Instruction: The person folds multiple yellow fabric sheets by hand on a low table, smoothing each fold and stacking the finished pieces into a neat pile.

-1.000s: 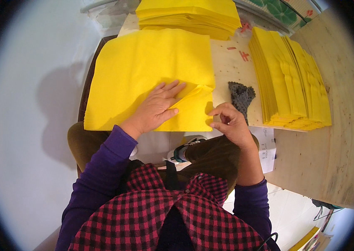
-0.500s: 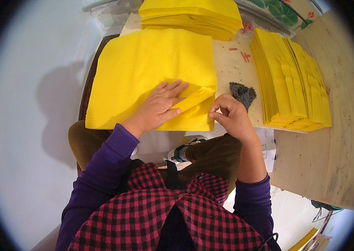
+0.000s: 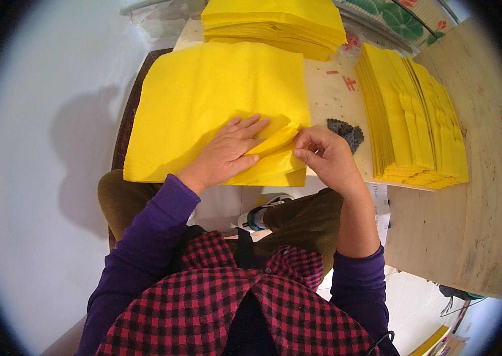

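A stack of yellow felt-like fabric sheets lies on the table in front of me. My left hand rests flat on it with the fingers spread, by the fold of the top sheet. Near the right front corner, a narrow flap of that sheet is turned up and folded over. My right hand is closed in a pinch at the right edge of this fold, thumb and forefinger on the yellow fabric. The exact grip is partly hidden by the fingers.
Another yellow stack stands behind the first. To the right, folded yellow pieces stand in a bundle. A dark grey crumpled sponge-like piece lies between. A wooden board fills the right side; a pale wall borders the left.
My right hand has moved slightly up to the edge of the fold and now pinches the fabric there. The left hand stays in place on the sheets.
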Action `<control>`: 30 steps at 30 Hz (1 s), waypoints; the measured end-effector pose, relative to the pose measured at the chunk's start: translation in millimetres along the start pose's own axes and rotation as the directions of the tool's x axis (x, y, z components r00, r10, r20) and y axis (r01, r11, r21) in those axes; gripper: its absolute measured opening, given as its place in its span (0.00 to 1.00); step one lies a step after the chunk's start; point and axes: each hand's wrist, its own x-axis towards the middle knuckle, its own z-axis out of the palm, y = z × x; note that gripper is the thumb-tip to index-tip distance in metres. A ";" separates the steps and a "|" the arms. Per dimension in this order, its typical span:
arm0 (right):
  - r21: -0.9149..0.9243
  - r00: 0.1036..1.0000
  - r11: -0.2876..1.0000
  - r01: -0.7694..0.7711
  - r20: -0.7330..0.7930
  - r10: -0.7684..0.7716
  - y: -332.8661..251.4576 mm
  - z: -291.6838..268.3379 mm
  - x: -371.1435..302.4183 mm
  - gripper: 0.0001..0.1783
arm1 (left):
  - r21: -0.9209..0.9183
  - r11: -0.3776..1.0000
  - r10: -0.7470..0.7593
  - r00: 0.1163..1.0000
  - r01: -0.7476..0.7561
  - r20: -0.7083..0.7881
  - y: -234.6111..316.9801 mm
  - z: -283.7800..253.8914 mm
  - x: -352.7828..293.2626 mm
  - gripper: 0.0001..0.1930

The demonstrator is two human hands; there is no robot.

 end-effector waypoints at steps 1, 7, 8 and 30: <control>0.031 0.999 0.999 -0.039 0.007 0.039 2.2 1.5 -0.9 0.04 | -0.026 1.000 -0.006 1.000 0.006 0.004 0.1 -0.3 -0.1 0.19; 0.218 0.992 0.968 -0.127 0.000 0.130 9.2 10.5 -11.6 0.07 | -0.033 0.999 -0.010 1.000 0.011 0.007 1.7 -1.4 0.5 0.19; 0.265 0.990 0.955 -0.134 -0.017 0.143 8.3 13.0 -15.1 0.08 | -0.036 0.999 -0.013 1.000 0.013 0.007 2.0 -1.5 0.6 0.19; 0.583 0.998 0.812 0.038 -0.067 0.001 -3.8 22.4 -17.7 0.17 | -0.035 0.999 -0.015 1.000 0.014 -0.008 4.8 -3.1 0.7 0.24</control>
